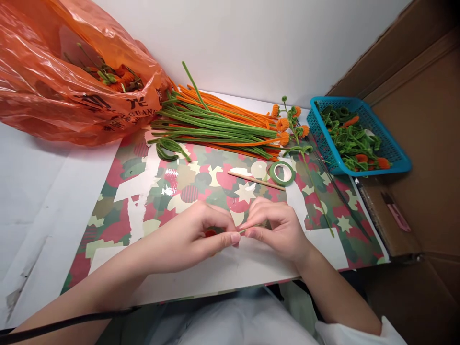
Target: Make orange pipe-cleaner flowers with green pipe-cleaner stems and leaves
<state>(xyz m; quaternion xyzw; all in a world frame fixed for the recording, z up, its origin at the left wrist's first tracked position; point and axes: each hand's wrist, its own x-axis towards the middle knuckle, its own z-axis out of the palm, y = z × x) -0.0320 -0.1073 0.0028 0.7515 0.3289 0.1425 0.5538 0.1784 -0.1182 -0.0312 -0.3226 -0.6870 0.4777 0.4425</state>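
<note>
My left hand (204, 235) and my right hand (276, 227) meet over the front of the patterned board (190, 179). Their thumbs and forefingers pinch a thin green strand (243, 231); only a short piece shows between the fingertips. Whether it is pipe cleaner or tape I cannot tell. An orange-red patch (210, 233) peeks through the gap in my left hand, its kind unclear. Just beyond the hands lie a thin wooden stick (257, 180) and a roll of green floral tape (282, 173).
Green pipe cleaners (215, 120) and orange pipe cleaners (230, 106) lie at the back. An orange plastic bag (132, 120) bulges at left. Right of them are a flower stem with orange blooms (298, 136), a blue basket (388, 170) of green and orange pieces, and a pink cutter (397, 213).
</note>
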